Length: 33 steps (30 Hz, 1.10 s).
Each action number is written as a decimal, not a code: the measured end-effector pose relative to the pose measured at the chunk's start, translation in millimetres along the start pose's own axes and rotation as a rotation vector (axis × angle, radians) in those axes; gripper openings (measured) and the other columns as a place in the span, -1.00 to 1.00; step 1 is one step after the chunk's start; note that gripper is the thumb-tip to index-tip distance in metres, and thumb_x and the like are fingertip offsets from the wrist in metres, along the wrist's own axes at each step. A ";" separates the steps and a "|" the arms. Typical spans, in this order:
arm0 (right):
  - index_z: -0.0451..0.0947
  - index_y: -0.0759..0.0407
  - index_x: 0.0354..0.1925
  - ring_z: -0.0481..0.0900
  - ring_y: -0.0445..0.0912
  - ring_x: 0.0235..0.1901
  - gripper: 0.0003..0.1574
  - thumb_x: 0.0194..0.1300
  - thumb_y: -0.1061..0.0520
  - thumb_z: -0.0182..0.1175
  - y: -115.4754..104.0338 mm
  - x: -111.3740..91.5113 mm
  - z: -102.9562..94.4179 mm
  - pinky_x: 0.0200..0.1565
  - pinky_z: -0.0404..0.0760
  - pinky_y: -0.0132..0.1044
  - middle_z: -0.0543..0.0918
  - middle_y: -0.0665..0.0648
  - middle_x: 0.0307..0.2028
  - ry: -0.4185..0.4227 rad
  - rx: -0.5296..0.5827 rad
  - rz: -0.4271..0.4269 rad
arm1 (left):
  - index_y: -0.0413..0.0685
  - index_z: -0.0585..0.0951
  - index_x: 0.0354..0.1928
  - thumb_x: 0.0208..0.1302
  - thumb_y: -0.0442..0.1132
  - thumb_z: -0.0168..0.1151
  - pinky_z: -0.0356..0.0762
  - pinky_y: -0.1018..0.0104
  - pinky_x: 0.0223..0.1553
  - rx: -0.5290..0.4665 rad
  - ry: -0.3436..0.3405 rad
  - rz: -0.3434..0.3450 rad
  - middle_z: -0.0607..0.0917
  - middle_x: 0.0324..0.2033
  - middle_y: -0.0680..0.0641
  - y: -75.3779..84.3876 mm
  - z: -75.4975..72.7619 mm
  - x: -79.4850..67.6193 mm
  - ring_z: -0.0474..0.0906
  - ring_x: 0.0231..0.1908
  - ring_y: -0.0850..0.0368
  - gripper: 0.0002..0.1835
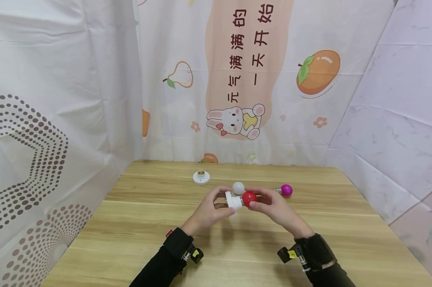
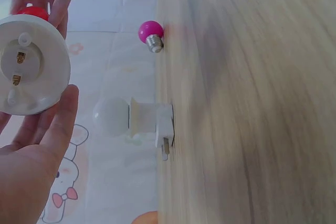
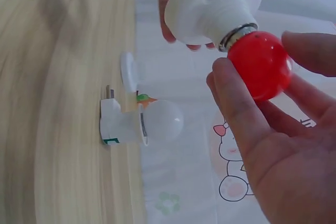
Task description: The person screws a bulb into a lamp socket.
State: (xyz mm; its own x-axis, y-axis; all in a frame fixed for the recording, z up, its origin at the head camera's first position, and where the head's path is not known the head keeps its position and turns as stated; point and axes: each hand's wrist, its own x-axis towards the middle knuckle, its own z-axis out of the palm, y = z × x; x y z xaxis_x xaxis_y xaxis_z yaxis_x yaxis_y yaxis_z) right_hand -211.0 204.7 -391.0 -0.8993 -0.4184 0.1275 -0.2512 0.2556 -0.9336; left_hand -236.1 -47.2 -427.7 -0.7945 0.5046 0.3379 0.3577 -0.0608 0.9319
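My left hand (image 1: 209, 209) grips a white lamp socket (image 1: 234, 200) by its round base, held above the table. Two brass contacts show on the underside of that base in the left wrist view. My right hand (image 1: 276, 207) holds a red light bulb (image 3: 261, 66) between thumb and fingers. The bulb's metal screw end sits at the socket's mouth, with some of the metal still showing in the right wrist view. Beyond the hands stands a white bulb (image 2: 111, 117) in a white plug-in lamp holder (image 2: 149, 119), its flat prongs sticking out to one side.
A second round white socket (image 1: 201, 177) lies toward the back of the wooden table (image 1: 147, 207). To the right, a magenta bulb (image 1: 286, 190) rests on its side. A printed curtain (image 1: 180, 131) hangs along the table's back edge, with more sheets at both sides.
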 end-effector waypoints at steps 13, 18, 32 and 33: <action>0.40 0.32 0.39 0.59 0.16 0.13 -0.31 0.41 0.10 0.31 -3.3 -0.2 1.4 0.08 0.64 -0.25 0.57 0.30 0.22 0.052 -0.037 -0.037 | -0.27 0.32 0.36 0.35 -0.35 0.31 0.54 0.09 0.20 -0.069 0.046 -0.025 0.40 0.23 -0.37 3.6 2.7 -1.1 0.39 0.21 -0.16 -0.40; 0.42 0.28 0.38 0.61 0.16 0.11 -0.34 0.40 0.11 0.32 -7.6 0.7 1.8 0.08 0.65 -0.22 0.58 0.31 0.19 0.077 -0.029 -0.038 | -0.29 0.30 0.35 0.34 -0.32 0.31 0.50 0.04 0.21 -0.075 0.062 -0.008 0.38 0.26 -0.42 6.2 2.6 1.8 0.38 0.22 -0.14 -0.39; 0.47 0.24 0.35 0.62 0.16 0.10 -0.37 0.40 0.08 0.32 -15.6 3.2 -1.3 0.00 0.67 -0.25 0.60 0.28 0.19 0.114 -0.140 -0.028 | -0.15 0.37 0.35 0.35 -0.25 0.31 0.52 0.09 0.18 -0.051 0.091 0.015 0.44 0.22 -0.40 8.3 -0.3 6.4 0.43 0.19 -0.05 -0.43; 0.47 0.22 0.36 0.62 0.15 0.09 -0.37 0.40 0.08 0.31 -15.5 3.3 -1.6 -0.01 0.67 -0.25 0.60 0.29 0.18 0.114 -0.144 -0.028 | -0.16 0.38 0.34 0.35 -0.25 0.30 0.53 0.12 0.17 -0.050 0.092 0.020 0.45 0.22 -0.40 8.9 -0.4 6.8 0.43 0.19 -0.05 -0.43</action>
State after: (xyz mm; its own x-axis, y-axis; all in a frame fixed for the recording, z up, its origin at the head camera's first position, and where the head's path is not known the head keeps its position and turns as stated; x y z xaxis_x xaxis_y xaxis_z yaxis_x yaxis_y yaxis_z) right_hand -210.7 200.8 -375.6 -0.9240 -0.3274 0.1976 -0.3180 0.3707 -0.8726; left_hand -238.4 -44.7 -417.0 -0.8302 0.4217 0.3646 0.3503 -0.1143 0.9296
